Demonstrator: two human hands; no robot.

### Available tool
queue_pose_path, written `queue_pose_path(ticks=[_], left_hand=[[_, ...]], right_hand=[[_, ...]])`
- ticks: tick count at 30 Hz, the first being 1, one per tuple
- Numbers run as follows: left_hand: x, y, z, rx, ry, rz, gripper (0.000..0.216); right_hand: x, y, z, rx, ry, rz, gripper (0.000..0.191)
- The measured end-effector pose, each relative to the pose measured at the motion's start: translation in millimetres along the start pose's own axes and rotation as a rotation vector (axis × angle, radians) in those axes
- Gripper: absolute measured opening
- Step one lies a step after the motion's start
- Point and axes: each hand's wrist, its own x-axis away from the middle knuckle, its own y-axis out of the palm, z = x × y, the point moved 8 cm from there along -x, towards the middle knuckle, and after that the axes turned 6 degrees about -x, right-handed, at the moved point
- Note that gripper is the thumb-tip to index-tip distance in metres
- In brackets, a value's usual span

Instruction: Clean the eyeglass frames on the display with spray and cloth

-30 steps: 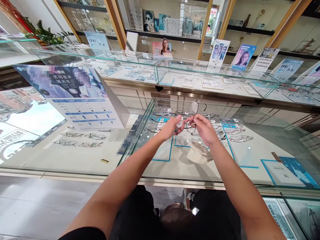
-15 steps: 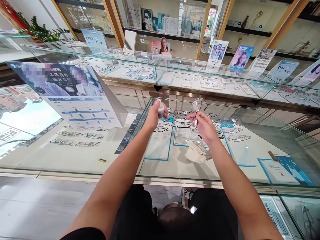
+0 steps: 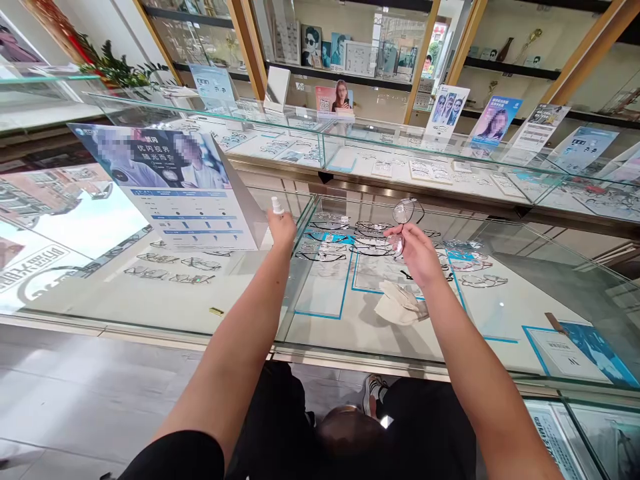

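My left hand is closed around a small white spray bottle, whose top stands above my fingers, beside the right edge of a folded display card. In my right hand is a pair of thin-framed round eyeglasses, pinched near the middle and held turned on end above the glass counter. One lens rises above my fingers and the other hangs below them. A crumpled beige cloth lies on the counter under my right wrist.
Rows of eyeglasses sit inside the glass case. A folded display card stands at the left. Further back runs a second glass counter with upright signs. A dark round stool top shows between my legs.
My left hand has moved left with the spray bottle, away from the eyeglasses. My right hand still holds the eyeglasses in nearly the same place. The view has shifted slightly left.
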Motion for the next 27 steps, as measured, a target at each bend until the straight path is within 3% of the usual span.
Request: queue_pose_path(ticks=[6, 11, 17, 20, 22, 23, 24, 25, 27], left_hand=[[-2.3, 3.3, -5.0, -0.05, 0.014, -0.013, 0.025], [9.4, -1.3, 10.6, -0.114, 0.054, -0.006, 0.051], [50.0, -22.8, 69.6, -0.202, 0.344, 0.089, 0.084], [84.7, -33.2, 111.1, -0.211, 0.6, 0.166, 0.086], [115.4, -33.2, 136.3, -0.163, 0.762, 0.146, 0.08], [131.7, -26.9, 145.3, -0.141, 0.811, 0.059, 0.067], [150.4, -13.8, 151.7, -0.145, 0.851, -0.11, 0.049], [174.2, 3.4, 154.7, -0.161, 0.898, -0.336, 0.032], [237.4, 34.2, 150.1, -0.17, 1.022, -0.837, 0.024]], right_hand=[[0.6, 0.7, 0.0, -0.023, 0.003, -0.005, 0.02], [0.5, 0.9, -2.8, -0.028, 0.002, -0.002, 0.019], [-1.0, -2.9, -12.5, -0.025, -0.036, 0.022, 0.019], [-2.1, -6.5, -17.8, -0.042, -0.055, 0.034, 0.02], [-3.4, -11.2, -21.6, -0.051, -0.073, 0.052, 0.021], [-4.3, -14.4, -23.6, -0.054, -0.084, 0.066, 0.022], [-5.3, -18.0, -25.3, -0.057, -0.092, 0.081, 0.023], [-6.4, -21.7, -26.7, -0.057, -0.098, 0.095, 0.024], [-8.7, -28.5, -29.0, -0.049, -0.112, 0.117, 0.025]])
